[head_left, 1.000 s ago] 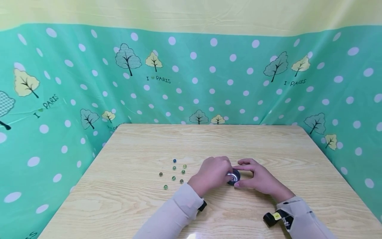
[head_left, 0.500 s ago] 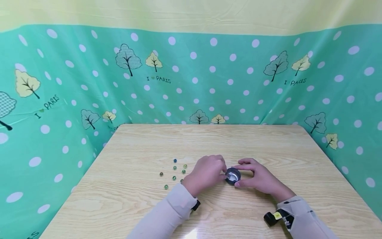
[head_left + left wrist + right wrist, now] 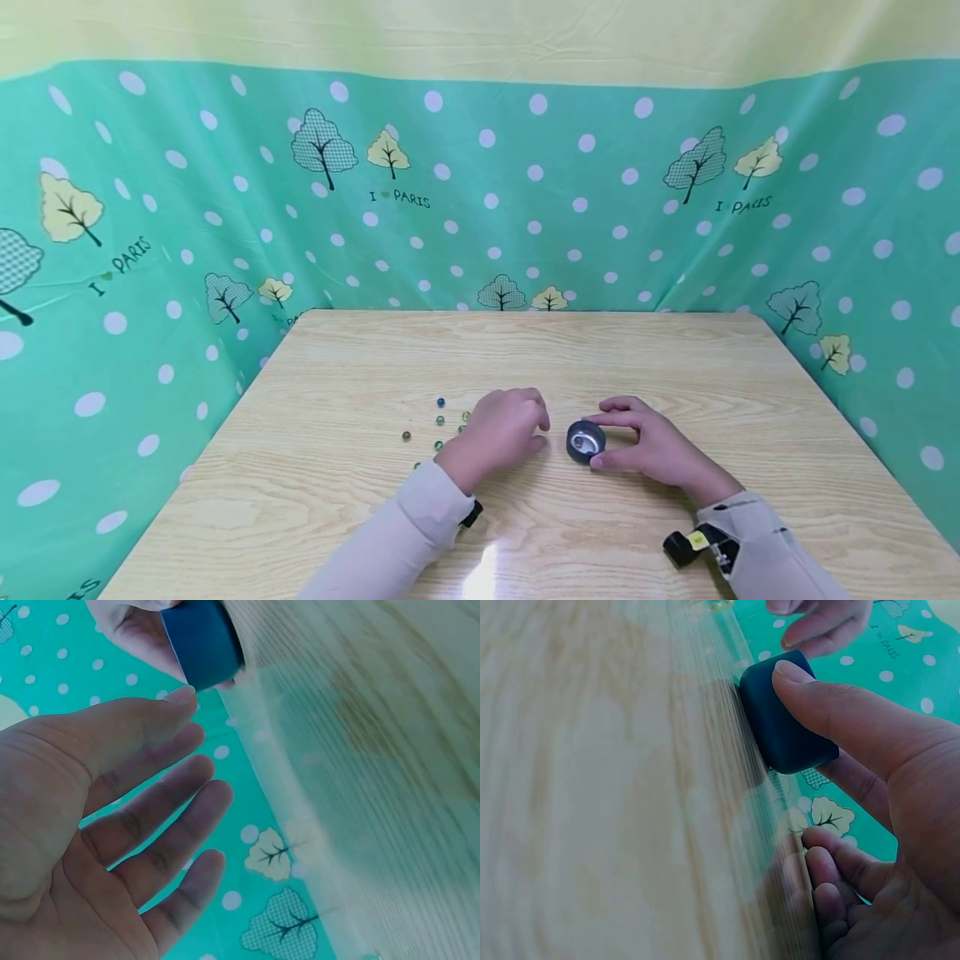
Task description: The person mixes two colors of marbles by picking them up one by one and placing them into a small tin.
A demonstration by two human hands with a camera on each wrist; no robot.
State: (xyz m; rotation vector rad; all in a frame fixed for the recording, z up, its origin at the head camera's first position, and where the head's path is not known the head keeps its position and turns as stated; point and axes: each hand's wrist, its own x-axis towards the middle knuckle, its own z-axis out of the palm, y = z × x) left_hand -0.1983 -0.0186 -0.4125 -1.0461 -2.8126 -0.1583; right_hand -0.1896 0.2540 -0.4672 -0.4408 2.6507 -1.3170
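A small dark blue round tin [image 3: 586, 440] with a shiny inside stands on the wooden table [image 3: 525, 350]. My right hand [image 3: 642, 447] pinches it between thumb and forefinger; the right wrist view shows the thumb [image 3: 832, 712] lying on the tin [image 3: 784, 720]. My left hand [image 3: 499, 432] hovers a short way left of the tin, apart from it, fingers relaxed and the palm [image 3: 67, 825] holding nothing. Several small glass marbles [image 3: 439, 421] lie scattered just left of that hand, some hidden behind it. In the left wrist view the tin [image 3: 202, 641] is beyond the fingertips.
Green dotted cloth with tree prints [image 3: 480, 192] walls in the table at the back and both sides. A black wrist camera mount [image 3: 686, 546] sits on my right sleeve. Bare wood stretches behind and to the right of the hands.
My left hand has let go of the tin and drawn back to the left, toward the marbles. The right hand and the tin have stayed in place.
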